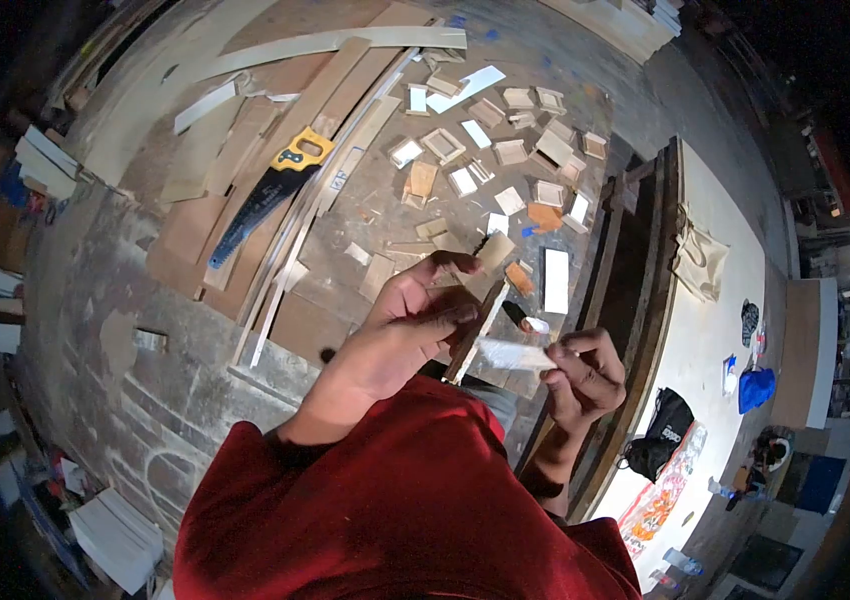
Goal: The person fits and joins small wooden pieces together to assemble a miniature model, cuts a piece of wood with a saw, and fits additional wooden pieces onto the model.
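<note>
My left hand point(410, 315) is closed around a small wooden piece point(482, 328), whose pale edge faces up and to the right. The fingers hide most of its shape, so I cannot tell if it is a flat board or a little frame. Pinched between the thumb and fingers of my right hand point(585, 378) is a short whitish strip point(513, 353), smeared by motion. Its left end comes close to the wooden piece; whether they touch is unclear. Just beyond lie a dark object with a pale end point(527, 320) and a white rectangular block point(556, 281).
A yellow-handled hand saw point(270, 195) lies on long boards at the left. Several small wooden frames point(443, 145) and offcuts cover the work surface ahead. On the right, a long white-topped table point(690, 330) carries a black bag point(661, 432) and a cream cloth bag point(700, 262).
</note>
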